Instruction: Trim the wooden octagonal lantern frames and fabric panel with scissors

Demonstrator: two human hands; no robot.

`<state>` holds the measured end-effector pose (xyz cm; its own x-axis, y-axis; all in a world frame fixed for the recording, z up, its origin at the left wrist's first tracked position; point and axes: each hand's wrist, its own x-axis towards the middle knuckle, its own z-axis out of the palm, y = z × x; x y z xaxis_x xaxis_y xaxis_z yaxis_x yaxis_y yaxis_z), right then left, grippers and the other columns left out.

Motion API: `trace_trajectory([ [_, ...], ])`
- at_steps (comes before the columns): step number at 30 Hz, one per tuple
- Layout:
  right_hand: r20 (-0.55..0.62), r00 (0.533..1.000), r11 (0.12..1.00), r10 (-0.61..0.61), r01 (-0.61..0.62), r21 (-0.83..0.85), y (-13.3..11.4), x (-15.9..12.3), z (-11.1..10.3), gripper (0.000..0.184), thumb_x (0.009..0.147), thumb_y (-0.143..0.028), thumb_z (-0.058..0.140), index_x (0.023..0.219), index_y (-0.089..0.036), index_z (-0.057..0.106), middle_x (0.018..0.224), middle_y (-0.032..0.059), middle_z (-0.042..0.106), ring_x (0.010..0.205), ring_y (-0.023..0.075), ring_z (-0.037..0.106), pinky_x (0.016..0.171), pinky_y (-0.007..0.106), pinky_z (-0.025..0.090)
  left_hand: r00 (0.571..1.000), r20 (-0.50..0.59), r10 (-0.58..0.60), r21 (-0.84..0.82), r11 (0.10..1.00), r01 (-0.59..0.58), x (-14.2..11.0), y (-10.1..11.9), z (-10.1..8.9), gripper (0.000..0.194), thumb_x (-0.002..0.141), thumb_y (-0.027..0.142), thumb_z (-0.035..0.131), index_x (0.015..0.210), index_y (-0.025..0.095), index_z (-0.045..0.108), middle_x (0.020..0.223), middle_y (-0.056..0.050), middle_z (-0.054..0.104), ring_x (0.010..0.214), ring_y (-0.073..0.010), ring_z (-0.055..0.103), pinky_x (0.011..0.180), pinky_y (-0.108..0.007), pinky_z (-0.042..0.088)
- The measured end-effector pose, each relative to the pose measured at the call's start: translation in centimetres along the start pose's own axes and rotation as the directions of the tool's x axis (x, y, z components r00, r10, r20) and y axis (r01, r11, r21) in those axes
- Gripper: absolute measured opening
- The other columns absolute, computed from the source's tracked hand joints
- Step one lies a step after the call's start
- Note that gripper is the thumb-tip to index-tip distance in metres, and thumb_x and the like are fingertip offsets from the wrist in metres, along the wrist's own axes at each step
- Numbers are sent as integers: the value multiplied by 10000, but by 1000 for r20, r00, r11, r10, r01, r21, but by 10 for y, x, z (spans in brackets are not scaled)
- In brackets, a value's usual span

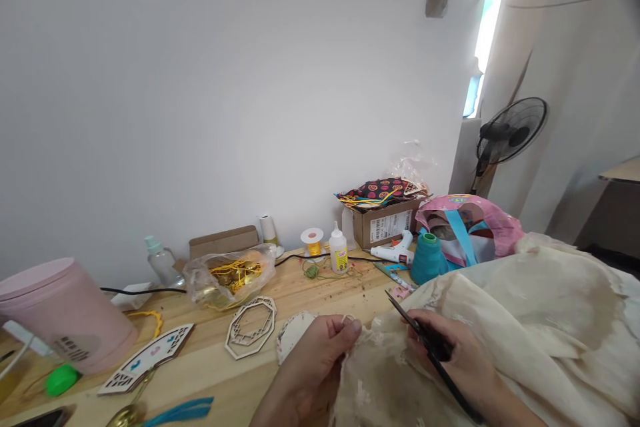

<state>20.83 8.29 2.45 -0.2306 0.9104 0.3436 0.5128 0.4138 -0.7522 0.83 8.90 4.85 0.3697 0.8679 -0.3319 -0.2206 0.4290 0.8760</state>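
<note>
My left hand [320, 363] is closed, thumb and finger pinching the edge of a sheer cream fabric [380, 380] with faint pale motifs. In my right hand [460, 367] is a pair of dark scissors [430, 343], its pointed tip aimed up and left, close above the fabric edge. The fingers partly hide the handles. The fabric spreads from my left hand under my right one and bunches up on the right. Beside my left hand lies a round whitish piece [295, 333], partly covered by it.
On the wooden table [235, 380] stand a glue bottle [339, 250], a yellow thread spool [313, 243], a teal thread cone [429, 260] and a glue gun [397, 250]. A cardboard box [383, 223] is behind. Leftward are octagonal frames [251, 327], a fan-shaped piece [147, 357] and a pink bin [65, 313].
</note>
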Motion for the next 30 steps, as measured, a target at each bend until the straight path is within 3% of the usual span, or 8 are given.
trace_trajectory([
  [5, -5, 1000, 999, -8, 8, -48, 5, -1, 2, 164, 712, -234, 440, 795, -177, 568, 621, 9, 581, 532, 152, 542, 493, 246, 441, 998, -36, 47, 35, 998, -45, -2, 2, -5, 282, 541, 306, 739, 708, 115, 615, 557, -1, 621, 494, -88, 522, 501, -189, 354],
  [9, -6, 1000, 999, -29, 28, -40, 8, -2, 3, 183, 725, -242, 445, 849, -181, 566, 645, 13, 596, 547, 155, 557, 500, 244, 451, 997, 66, -32, 75, 997, 27, 0, -6, -3, 325, 530, 279, 739, 796, 107, 666, 606, -42, 659, 589, -149, 571, 579, -244, 390],
  [15, -14, 999, 998, -51, 51, -38, 4, -3, 2, 173, 751, -272, 451, 849, -185, 564, 629, 4, 586, 532, 144, 545, 499, 236, 447, 996, -41, 81, 122, 990, -75, 4, -10, 0, 392, 428, 158, 771, 804, 152, 659, 594, 34, 588, 548, -81, 517, 532, -187, 356],
  [20, 1, 999, 999, -38, 38, -12, 3, -3, 1, 139, 752, -287, 478, 820, -196, 558, 636, -1, 582, 541, 139, 536, 496, 223, 439, 994, 18, 110, 62, 992, -111, 5, -12, 6, 501, 402, 182, 791, 884, 164, 656, 760, -27, 634, 674, -126, 556, 613, -223, 392],
  [24, 10, 999, 999, -38, 38, -8, 4, -4, 1, 130, 749, -282, 489, 819, -202, 564, 640, -3, 584, 542, 140, 533, 496, 222, 434, 992, 48, 114, 36, 993, -116, 6, -15, 10, 359, 578, 318, 711, 875, 120, 674, 714, -69, 675, 664, -145, 578, 625, -239, 392],
  [26, 8, 999, 999, -39, 39, -7, 5, -5, 2, 137, 746, -275, 492, 831, -205, 574, 645, -3, 588, 546, 142, 536, 505, 227, 436, 994, 31, 104, 14, 994, -105, 7, -17, 12, 322, 617, 347, 678, 833, 108, 688, 644, -65, 681, 591, -133, 571, 576, -229, 384],
  [30, -60, 997, 996, 38, -33, 84, 6, -3, 1, 177, 714, -303, 540, 851, -205, 594, 680, 9, 611, 597, 164, 561, 546, 246, 455, 991, -70, 111, -42, 993, -114, 11, -22, 14, 281, 511, 271, 757, 729, 106, 696, 625, -56, 694, 548, -123, 567, 557, -224, 390],
])
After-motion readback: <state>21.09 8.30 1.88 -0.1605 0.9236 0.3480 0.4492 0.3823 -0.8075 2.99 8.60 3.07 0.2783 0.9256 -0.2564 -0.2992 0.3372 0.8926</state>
